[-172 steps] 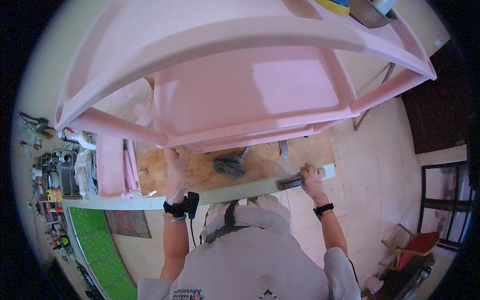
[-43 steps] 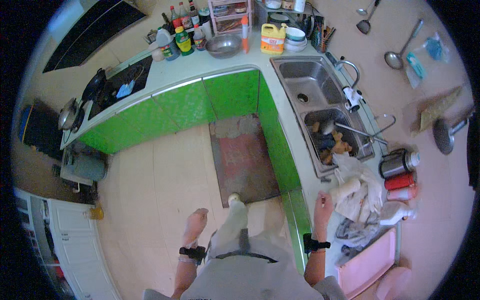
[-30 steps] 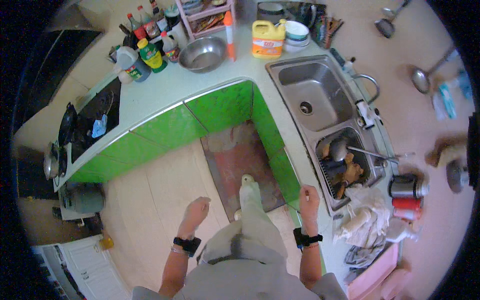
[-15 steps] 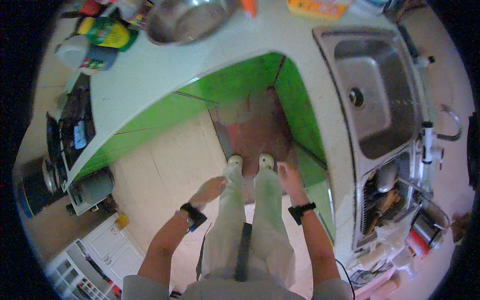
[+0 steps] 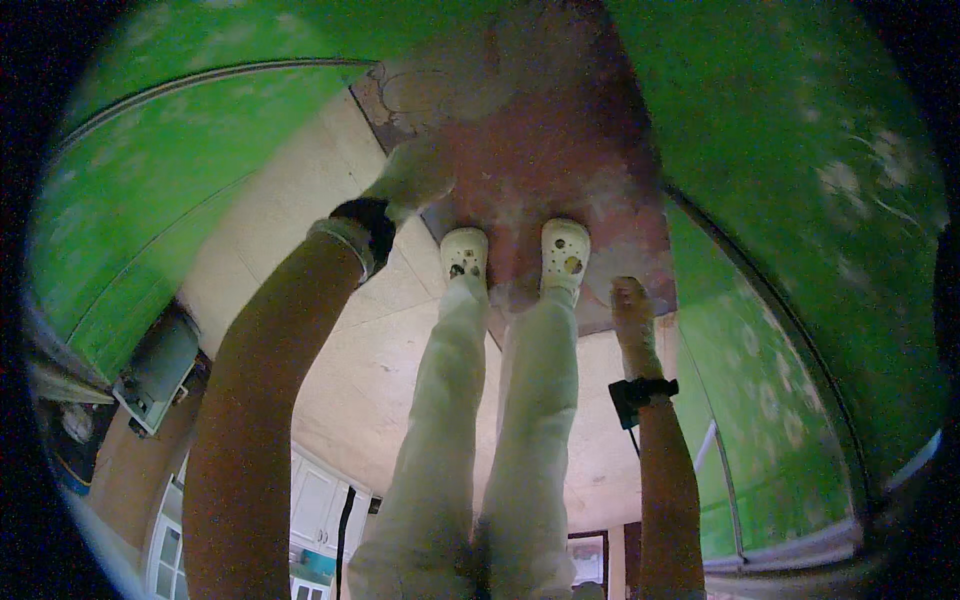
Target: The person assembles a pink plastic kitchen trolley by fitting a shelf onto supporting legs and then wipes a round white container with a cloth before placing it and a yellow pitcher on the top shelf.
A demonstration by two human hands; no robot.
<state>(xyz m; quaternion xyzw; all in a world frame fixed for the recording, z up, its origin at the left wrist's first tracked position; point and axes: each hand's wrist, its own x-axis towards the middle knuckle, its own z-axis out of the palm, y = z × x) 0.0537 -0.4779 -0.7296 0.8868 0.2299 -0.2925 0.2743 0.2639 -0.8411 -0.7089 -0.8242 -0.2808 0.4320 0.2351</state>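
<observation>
My left hand (image 5: 415,175) reaches forward over the far edge of the pale floor, beside a dark reddish mat (image 5: 550,130). Motion and dim light smear its fingers, so I cannot make out their shape. To the right of my shoes, my right hand (image 5: 632,315) hangs lower with its fingers curled in, and nothing shows in them. Each wrist wears a black band. Two cream clogs (image 5: 566,250) stand on the mat between the hands.
Green cabinet fronts (image 5: 150,180) rise on the left, with more green panels (image 5: 790,180) on the right. A grey bin-like box (image 5: 160,365) stands at the lower left. White cupboards (image 5: 318,500) and a doorway (image 5: 588,555) appear behind me.
My view has dropped below the counter, so the sink, metal bowl and bottles are out of sight. My left hand has moved forward; my right hand now sits farther right of my shoes.
</observation>
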